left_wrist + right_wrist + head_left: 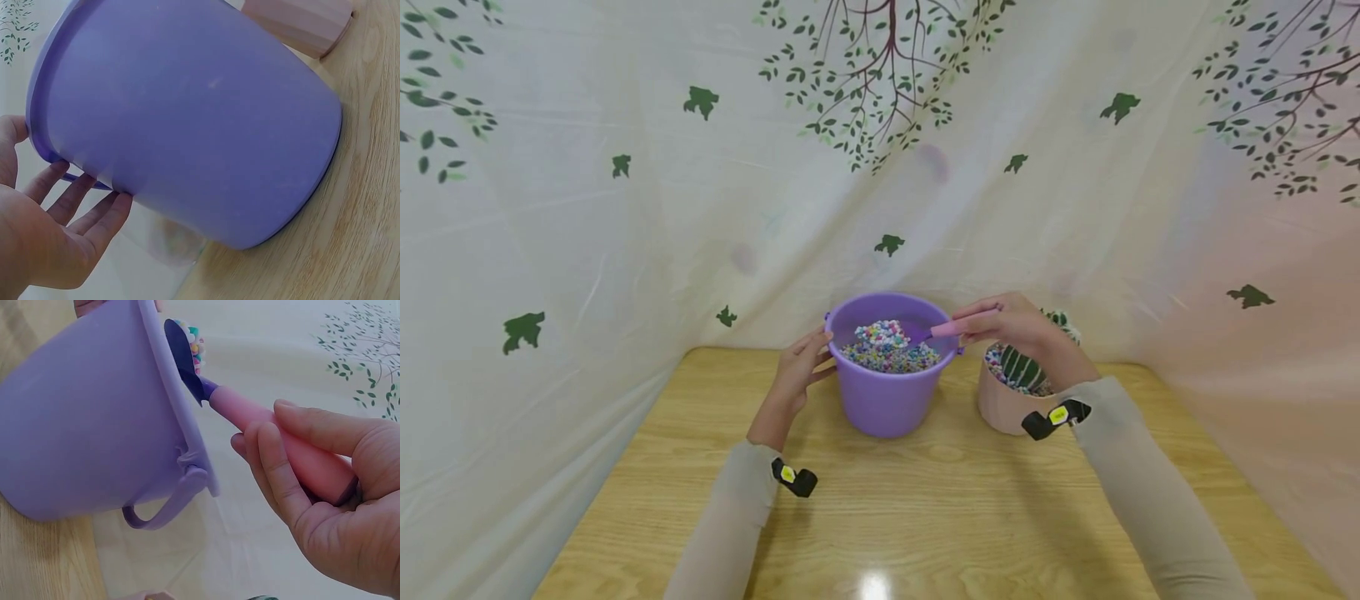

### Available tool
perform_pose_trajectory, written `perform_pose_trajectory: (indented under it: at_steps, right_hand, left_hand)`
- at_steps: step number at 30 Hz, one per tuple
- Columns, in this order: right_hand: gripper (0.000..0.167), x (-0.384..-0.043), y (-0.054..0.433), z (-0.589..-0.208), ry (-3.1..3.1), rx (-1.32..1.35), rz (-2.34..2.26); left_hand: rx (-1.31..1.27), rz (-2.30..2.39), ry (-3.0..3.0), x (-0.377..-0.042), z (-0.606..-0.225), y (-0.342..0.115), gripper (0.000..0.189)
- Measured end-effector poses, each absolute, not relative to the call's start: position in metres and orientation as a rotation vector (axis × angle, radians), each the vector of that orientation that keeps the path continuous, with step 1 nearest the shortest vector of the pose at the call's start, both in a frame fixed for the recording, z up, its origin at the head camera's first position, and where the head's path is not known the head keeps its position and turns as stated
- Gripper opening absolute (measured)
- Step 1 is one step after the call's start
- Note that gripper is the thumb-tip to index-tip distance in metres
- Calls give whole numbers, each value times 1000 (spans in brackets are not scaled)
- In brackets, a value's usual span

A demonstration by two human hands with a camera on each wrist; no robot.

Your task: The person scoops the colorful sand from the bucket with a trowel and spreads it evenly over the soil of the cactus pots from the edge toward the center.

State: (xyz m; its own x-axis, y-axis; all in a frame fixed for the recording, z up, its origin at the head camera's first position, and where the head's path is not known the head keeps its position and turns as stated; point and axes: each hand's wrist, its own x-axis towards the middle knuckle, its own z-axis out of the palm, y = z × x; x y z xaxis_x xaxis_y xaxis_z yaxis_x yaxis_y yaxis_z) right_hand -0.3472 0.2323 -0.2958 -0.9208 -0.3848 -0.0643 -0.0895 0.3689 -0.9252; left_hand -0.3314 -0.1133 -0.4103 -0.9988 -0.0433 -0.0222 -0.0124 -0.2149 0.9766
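Note:
A purple bucket stands on the table, partly filled with small multicoloured beads. My left hand holds it at the left, thumb at the rim and fingertips against the outer wall, as the left wrist view shows. In my right hand is the pink handle of a small trowel, gripped between thumb and curled fingers. Its dark purple blade carries a heap of larger, mostly white and coloured beads, level over the bucket's opening.
Right of the bucket, a pale pink pot holds a cactus amid coloured beads, partly behind my right wrist. The bucket's handle hangs down outside. A curtain printed with leaves rises behind the wooden table.

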Motion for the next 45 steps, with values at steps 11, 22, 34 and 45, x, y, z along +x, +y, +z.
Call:
perform_pose_trajectory:
  at_steps: [11, 22, 34, 45]
  right_hand:
    - [45, -340, 252, -286, 2350, -451, -1639]
    - [18, -328, 277, -266, 2270, -503, -1700]
    - [22, -315, 316, -266, 2372, -503, -1592]
    - [24, -301, 360, -284, 2485, -590, -1439]
  left_hand:
    - [83, -2442, -1946, -329, -410, -110, 51]
    - [82, -2413, -1963, -333, -407, -113, 52]
    - [139, -2423, -1924, -327, -406, -109, 51]
    - [268, -2210, -1752, -316, -395, -91, 41]
